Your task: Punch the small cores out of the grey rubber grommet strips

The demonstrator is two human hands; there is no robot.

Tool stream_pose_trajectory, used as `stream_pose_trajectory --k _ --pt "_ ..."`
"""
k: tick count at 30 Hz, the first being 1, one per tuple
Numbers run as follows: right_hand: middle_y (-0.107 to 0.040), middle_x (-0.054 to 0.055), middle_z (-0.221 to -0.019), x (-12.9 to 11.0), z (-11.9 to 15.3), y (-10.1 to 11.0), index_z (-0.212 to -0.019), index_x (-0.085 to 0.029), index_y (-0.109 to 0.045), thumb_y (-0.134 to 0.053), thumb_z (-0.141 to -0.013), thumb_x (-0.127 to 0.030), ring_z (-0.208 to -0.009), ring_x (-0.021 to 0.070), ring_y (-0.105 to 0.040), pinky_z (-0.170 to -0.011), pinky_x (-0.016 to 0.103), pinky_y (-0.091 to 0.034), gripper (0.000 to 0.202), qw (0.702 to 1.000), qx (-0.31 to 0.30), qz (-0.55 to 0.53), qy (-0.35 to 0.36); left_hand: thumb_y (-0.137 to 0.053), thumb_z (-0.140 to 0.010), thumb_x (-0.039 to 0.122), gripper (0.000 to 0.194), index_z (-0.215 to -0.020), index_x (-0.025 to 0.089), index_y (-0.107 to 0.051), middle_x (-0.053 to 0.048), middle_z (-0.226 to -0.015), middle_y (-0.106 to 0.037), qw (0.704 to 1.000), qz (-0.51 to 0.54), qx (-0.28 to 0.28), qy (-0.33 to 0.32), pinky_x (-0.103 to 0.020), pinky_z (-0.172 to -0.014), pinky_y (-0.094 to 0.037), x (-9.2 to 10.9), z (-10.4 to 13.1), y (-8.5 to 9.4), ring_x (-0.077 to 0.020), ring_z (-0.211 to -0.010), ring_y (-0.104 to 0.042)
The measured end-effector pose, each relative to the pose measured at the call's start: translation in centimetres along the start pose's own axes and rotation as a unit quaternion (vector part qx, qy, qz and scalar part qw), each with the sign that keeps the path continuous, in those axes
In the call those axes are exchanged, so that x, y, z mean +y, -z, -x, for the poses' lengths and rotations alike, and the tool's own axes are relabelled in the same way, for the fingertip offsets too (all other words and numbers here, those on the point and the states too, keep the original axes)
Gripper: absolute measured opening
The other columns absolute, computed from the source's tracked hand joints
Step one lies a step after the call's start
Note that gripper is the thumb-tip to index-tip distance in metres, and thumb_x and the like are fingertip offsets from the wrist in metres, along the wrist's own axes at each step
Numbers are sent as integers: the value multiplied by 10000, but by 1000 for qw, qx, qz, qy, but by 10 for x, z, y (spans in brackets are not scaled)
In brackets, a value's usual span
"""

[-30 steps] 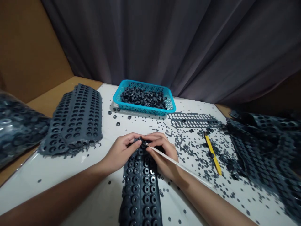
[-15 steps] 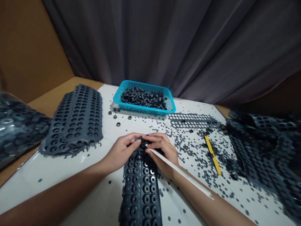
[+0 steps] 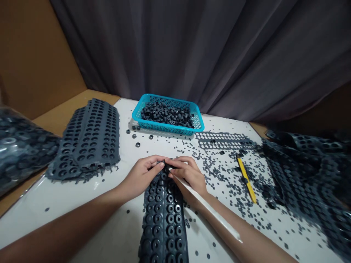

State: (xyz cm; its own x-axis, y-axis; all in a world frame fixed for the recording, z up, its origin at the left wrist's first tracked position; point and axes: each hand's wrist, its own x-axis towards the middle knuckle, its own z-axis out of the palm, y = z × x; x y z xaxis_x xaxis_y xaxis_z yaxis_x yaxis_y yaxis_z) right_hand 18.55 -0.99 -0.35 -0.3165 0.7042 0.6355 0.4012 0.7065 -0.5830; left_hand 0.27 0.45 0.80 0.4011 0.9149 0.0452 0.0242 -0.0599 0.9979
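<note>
A dark rubber sheet (image 3: 163, 219) with rows of raised rings lies lengthwise in front of me on the table. At its far end my left hand (image 3: 144, 173) pinches the edge between thumb and fingers. My right hand (image 3: 190, 175) is closed round a long, thin white stick (image 3: 208, 208), whose tip points at the rings beside my left thumb. The stick's other end lies along my right forearm. What the tip touches is hidden among my fingers.
A blue basket (image 3: 168, 127) of small black rubber pieces stands at the back. Punched sheets (image 3: 95, 135) are stacked left, beside a clear bag (image 3: 22, 153) of pieces. To the right lie a yellow cutter (image 3: 246, 180), scattered discs, a perforated strip (image 3: 225, 140) and heaped sheets (image 3: 309, 175).
The white stick has tilted, its rear end moving down and slightly left. My right fingers have shifted a little on it. The left hand and the sheet look nearly the same.
</note>
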Motion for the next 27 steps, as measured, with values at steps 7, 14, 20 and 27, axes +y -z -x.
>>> stream_pose_trajectory --k 7,14,20,27 --pt "-703 -4 -1110 6 4 -5 -909 -314 -652 -592 -857 -148 -890 196 -601 -752 388 -520 183 995 7 94 27 -519 -901 306 242 -1046 171 -658 -51 -990 -699 1000 -8 7 0 -312 -861 -461 -1 1 -1 -200 -936 -628" --pt "-689 21 -1142 8 6 -8 -1001 -312 -631 -590 -845 -105 -867 201 -590 -719 377 -514 262 995 32 77 51 -519 -898 296 252 -1066 170 -657 -32 -891 -704 1000 -22 15 -1 -294 -790 -477 -1 2 -3 -190 -844 -634" --pt "-696 54 -1104 5 4 -10 -1024 -291 -610 -568 -850 -86 -853 196 -603 -703 358 -529 272 993 79 80 26 -530 -889 286 236 -1049 175 -663 -52 -963 -706 1000 -13 12 10 -315 -839 -479 -2 3 -4 -205 -923 -641" --pt "-706 68 -1049 -10 -4 -3 -894 -237 -591 -552 -880 -131 -949 191 -653 -817 368 -526 115 990 107 -16 -85 -541 -894 305 297 -1151 176 -617 -35 -936 -696 999 -23 17 21 -289 -800 -472 -4 4 -1 -192 -886 -634"
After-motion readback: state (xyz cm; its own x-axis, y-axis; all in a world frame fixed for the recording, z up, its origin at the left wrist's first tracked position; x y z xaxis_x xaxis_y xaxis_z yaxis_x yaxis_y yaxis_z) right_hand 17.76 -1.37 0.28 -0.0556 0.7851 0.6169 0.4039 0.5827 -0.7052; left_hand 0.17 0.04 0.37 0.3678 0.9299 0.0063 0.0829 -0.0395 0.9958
